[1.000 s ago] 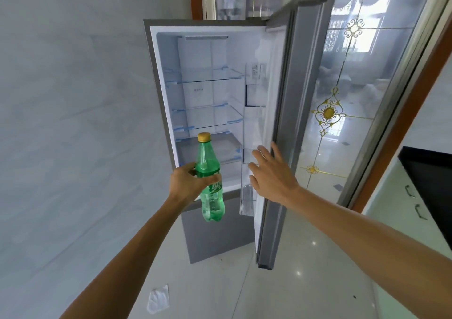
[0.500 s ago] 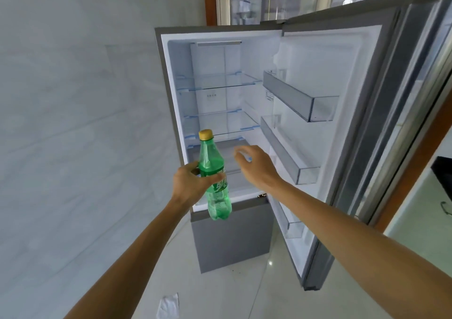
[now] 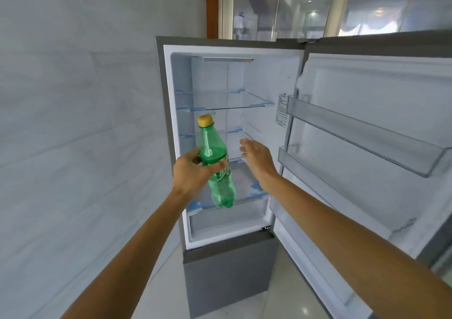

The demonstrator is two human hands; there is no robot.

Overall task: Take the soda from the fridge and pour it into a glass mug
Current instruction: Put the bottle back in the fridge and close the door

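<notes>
Soda bottle (image 3: 210, 145) w/ liquid inside, gripped by our L hand (image 3: 193, 173); R hand (image 3: 259, 163) relaxed, empty, just beside it; open fridge (image 3: 161, 113) beyond both.

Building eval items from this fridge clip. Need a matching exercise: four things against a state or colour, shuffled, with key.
Column A
1. left hand
2. right hand
3. fridge door
4. bottle cap

Column B
a. yellow
b. swung wide open
c. grips the soda bottle
d. fingers extended, holds nothing

Pairs: 1-c, 2-d, 3-b, 4-a
</notes>
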